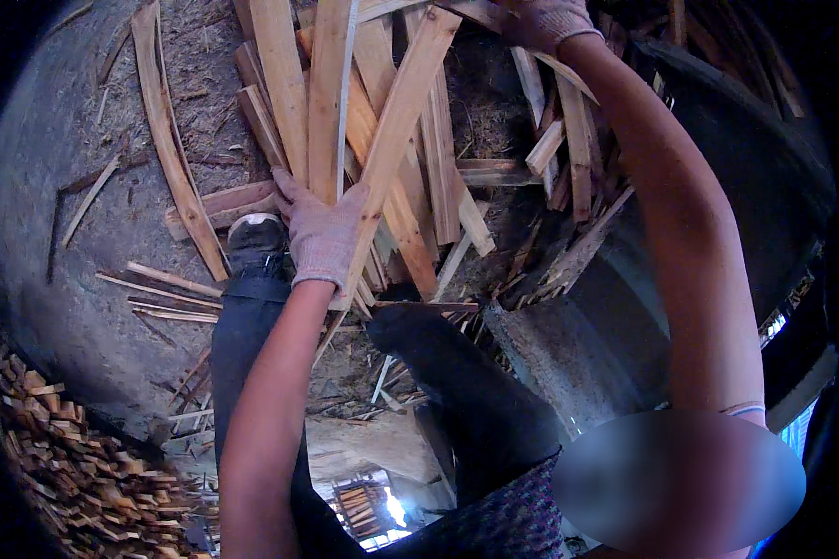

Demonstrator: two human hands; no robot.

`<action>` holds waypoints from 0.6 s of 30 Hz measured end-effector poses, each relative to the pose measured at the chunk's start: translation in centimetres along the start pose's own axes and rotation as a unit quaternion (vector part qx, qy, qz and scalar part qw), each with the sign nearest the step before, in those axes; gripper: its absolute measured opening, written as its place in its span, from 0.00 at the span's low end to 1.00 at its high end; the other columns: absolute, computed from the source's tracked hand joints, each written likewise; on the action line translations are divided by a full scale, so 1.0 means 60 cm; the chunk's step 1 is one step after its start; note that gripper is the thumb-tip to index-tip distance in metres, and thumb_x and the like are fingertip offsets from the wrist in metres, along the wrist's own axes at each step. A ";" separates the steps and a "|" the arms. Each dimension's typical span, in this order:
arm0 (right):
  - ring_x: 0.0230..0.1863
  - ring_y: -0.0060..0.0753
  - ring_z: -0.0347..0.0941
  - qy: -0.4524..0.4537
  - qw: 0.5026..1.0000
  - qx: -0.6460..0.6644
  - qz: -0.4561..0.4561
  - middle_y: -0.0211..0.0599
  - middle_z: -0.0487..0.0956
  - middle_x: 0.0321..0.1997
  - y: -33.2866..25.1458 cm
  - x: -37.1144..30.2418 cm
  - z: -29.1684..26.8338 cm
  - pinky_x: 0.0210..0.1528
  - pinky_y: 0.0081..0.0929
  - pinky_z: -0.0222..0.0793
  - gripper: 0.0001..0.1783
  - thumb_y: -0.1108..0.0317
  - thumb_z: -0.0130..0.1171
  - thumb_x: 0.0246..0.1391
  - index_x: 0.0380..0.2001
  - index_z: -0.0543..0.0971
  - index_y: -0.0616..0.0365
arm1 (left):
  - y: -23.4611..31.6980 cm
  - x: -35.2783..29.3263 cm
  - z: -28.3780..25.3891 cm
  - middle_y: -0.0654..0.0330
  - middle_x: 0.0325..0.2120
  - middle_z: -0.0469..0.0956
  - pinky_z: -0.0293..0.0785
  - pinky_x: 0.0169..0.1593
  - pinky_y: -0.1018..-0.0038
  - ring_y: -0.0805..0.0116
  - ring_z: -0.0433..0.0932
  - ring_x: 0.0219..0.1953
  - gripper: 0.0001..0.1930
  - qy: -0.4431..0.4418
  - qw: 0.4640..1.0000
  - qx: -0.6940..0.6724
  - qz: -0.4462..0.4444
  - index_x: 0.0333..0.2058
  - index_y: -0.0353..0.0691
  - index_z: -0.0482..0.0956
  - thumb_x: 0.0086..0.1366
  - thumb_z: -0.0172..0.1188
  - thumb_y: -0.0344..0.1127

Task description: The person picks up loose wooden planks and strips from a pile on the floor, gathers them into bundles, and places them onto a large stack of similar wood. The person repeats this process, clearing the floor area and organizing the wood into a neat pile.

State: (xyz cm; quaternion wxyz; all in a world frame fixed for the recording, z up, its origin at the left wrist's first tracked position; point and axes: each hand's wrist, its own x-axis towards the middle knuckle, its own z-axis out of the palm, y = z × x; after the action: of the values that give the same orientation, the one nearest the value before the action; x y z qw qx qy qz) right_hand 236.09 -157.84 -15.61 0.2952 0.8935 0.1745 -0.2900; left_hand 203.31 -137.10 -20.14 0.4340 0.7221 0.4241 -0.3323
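Note:
My left hand (326, 233), in a pale pinkish knit glove, is at the near ends of several long wooden planks. Its thumb and fingers straddle a light plank (330, 102), closed about it. The fingers reach a second plank (281, 84) on the left, and the thumb meets the edge of a slanted plank (405, 126) on the right. At the far right of the pile, my right hand (543, 23), gloved alike, is by a board running under it. Shade hides its fingers, so its grip is unclear.
More boards (578, 149) lie heaped to the right, beside a grey slab (587, 335). A long curved slat (172, 140) and thin sticks (172, 293) are on the dirt floor at left. Stacked wood pieces (75, 447) fill the lower left. My shoe (255, 233) stands near the planks.

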 end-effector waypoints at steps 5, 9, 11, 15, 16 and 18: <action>0.74 0.61 0.54 0.135 0.986 -0.028 -0.094 0.53 0.59 0.74 -0.022 0.024 0.023 0.70 0.69 0.51 0.47 0.36 0.57 0.61 0.72 0.58 0.53 | -0.001 0.001 -0.001 0.27 0.73 0.45 0.57 0.75 0.56 0.34 0.50 0.76 0.70 0.025 0.999 0.027 -0.035 0.76 0.33 0.32 0.52 0.77 0.55; 0.77 0.62 0.50 -0.018 0.995 0.035 -0.090 0.51 0.57 0.76 -0.042 -0.011 -0.090 0.73 0.62 0.51 0.51 0.30 0.57 0.59 0.73 0.59 0.54 | -0.008 0.006 0.007 0.27 0.74 0.44 0.57 0.75 0.56 0.34 0.48 0.77 0.70 0.015 1.000 0.013 0.016 0.76 0.32 0.32 0.53 0.77 0.56; 0.74 0.59 0.56 0.048 0.998 -0.043 -0.022 0.52 0.62 0.74 -0.042 -0.004 -0.033 0.72 0.59 0.53 0.49 0.33 0.59 0.60 0.72 0.61 0.55 | -0.009 0.007 0.008 0.27 0.74 0.44 0.56 0.75 0.55 0.34 0.48 0.77 0.70 0.006 0.999 0.010 0.033 0.76 0.32 0.32 0.53 0.76 0.57; 0.53 0.61 0.80 0.000 0.994 0.094 -0.061 0.55 0.80 0.58 -0.019 0.022 0.153 0.55 0.50 0.77 0.27 0.61 0.69 0.51 0.53 0.79 0.62 | -0.009 0.008 0.014 0.26 0.73 0.46 0.57 0.75 0.54 0.33 0.51 0.75 0.68 0.018 1.000 -0.007 -0.002 0.76 0.30 0.33 0.54 0.75 0.55; 0.51 0.58 0.82 0.000 0.992 0.116 -0.058 0.54 0.82 0.53 -0.028 0.007 0.158 0.53 0.49 0.79 0.24 0.56 0.67 0.53 0.49 0.81 0.61 | -0.011 0.012 0.016 0.26 0.73 0.47 0.57 0.75 0.54 0.33 0.51 0.75 0.67 0.023 1.000 -0.010 -0.018 0.75 0.30 0.33 0.54 0.75 0.55; 0.46 0.52 0.86 -0.012 0.987 0.158 -0.037 0.53 0.87 0.42 -0.043 -0.061 0.169 0.48 0.47 0.81 0.25 0.47 0.63 0.56 0.41 0.87 0.59 | -0.015 0.012 0.021 0.26 0.72 0.48 0.58 0.74 0.54 0.32 0.53 0.74 0.66 0.034 0.999 0.013 0.001 0.75 0.30 0.35 0.55 0.75 0.55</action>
State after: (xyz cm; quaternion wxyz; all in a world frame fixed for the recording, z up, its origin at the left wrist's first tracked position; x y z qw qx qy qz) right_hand 227.85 -162.75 -21.09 0.1409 0.9184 0.1563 -0.3351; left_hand 202.65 -137.77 -21.59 0.4103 0.7392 0.4329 -0.3129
